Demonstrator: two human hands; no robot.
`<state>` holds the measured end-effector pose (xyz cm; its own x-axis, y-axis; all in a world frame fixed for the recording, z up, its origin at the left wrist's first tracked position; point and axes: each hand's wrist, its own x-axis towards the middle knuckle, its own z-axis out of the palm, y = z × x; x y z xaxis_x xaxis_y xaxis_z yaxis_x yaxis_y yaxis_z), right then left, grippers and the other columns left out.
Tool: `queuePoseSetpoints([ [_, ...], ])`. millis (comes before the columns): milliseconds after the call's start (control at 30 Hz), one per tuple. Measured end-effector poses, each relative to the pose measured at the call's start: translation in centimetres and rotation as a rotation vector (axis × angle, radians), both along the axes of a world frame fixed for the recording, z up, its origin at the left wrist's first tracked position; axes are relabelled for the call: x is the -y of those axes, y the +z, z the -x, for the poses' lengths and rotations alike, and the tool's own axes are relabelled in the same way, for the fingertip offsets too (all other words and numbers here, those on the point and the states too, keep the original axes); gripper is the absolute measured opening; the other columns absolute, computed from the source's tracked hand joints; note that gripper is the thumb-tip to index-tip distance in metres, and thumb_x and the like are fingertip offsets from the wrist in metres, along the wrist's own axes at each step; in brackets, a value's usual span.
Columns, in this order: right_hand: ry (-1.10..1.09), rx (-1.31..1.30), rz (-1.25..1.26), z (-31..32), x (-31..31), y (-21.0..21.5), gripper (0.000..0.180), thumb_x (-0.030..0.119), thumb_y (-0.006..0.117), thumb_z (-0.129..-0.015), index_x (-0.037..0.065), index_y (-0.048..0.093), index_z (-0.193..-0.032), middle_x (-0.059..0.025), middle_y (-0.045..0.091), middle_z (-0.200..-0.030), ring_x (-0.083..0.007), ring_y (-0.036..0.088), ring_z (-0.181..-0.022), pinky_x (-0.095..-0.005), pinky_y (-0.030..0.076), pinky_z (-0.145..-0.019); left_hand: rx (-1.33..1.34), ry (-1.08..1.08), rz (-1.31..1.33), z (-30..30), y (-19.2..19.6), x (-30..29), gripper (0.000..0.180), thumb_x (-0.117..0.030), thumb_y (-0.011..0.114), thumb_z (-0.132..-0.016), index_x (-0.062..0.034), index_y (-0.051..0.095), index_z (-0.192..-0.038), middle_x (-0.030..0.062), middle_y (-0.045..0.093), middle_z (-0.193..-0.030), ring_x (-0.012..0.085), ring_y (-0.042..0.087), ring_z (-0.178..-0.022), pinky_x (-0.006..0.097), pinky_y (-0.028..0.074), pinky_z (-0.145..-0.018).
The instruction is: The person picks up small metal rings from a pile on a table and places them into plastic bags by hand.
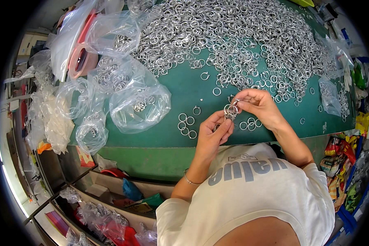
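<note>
Several silver rings (231, 110) are bunched between my two hands, over the near part of the green table. My left hand (214, 130) is closed on the bunch from below and the left. With thumb and fingers pinched, my right hand (256, 104) holds a ring at the top of the bunch. A small group of loose rings (186, 125) lies on the table to the left of my left hand. Just under my right hand lies another small group of rings (250, 124). Single rings (217, 91) lie beyond my hands.
A wide heap of silver rings (233, 37) covers the far table (176, 90). Clear plastic bags (139, 102), some with rings inside, lie on the left near a pink-handled tool (80, 59). An open drawer (110, 180) sits below the front edge. Colourful packages (340, 164) are stacked at right.
</note>
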<state>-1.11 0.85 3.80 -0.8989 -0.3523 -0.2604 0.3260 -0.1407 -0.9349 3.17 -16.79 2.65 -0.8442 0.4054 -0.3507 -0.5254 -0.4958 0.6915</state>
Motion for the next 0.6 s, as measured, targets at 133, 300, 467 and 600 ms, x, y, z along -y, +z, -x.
queuePoseSetpoints([
  [133, -0.048, 0.014, 0.034, -0.3, 0.1, 0.0, 0.015, 0.003, 0.056, -0.085, -0.003, 0.059, -0.098, -0.0053, 0.063, -0.087, -0.0086, 0.058, -0.077, -0.0216, 0.047, -0.07, 0.037, 0.017, 0.048, -0.1, -0.1, 0.0, 0.022, -0.014, 0.049, -0.091, 0.0002, 0.055, -0.107, -0.0006, 0.051, -0.067, 0.002, 0.035, -0.049, 0.015, 0.022, -0.04],
  [300, -0.077, 0.054, 0.072, -0.6, 0.3, 0.1, 0.013, 0.003, 0.056, -0.086, -0.003, 0.059, -0.097, -0.0052, 0.062, -0.085, -0.0091, 0.058, -0.075, -0.0219, 0.047, -0.07, 0.098, 0.04, 0.01, 0.1, 0.3, -0.2, 0.024, -0.022, 0.045, -0.093, 0.0005, 0.054, -0.099, 0.0011, 0.049, -0.065, 0.003, 0.035, -0.048, 0.016, 0.024, -0.04],
  [467, -0.095, 0.028, 0.125, -0.7, 0.4, -0.6, 0.009, 0.002, 0.052, -0.087, -0.001, 0.054, -0.095, -0.0059, 0.061, -0.088, -0.0101, 0.057, -0.076, -0.0233, 0.047, -0.07, 0.07, 0.088, -0.003, 0.0, -0.4, -0.1, 0.024, -0.022, 0.044, -0.094, -0.001, 0.054, -0.088, 0.0012, 0.05, -0.067, 0.0037, 0.036, -0.049, 0.017, 0.026, -0.041],
  [600, -0.138, -0.088, 0.094, -1.0, 1.1, -0.5, 0.008, 0.002, 0.047, -0.09, -0.001, 0.052, -0.095, -0.008, 0.059, -0.096, -0.0102, 0.057, -0.081, -0.0238, 0.047, -0.071, 0.048, 0.114, 0.099, -0.2, -0.8, -0.2, 0.022, -0.02, 0.046, -0.093, -0.0015, 0.055, -0.085, 0.0006, 0.05, -0.068, 0.0039, 0.038, -0.051, 0.017, 0.026, -0.042],
])
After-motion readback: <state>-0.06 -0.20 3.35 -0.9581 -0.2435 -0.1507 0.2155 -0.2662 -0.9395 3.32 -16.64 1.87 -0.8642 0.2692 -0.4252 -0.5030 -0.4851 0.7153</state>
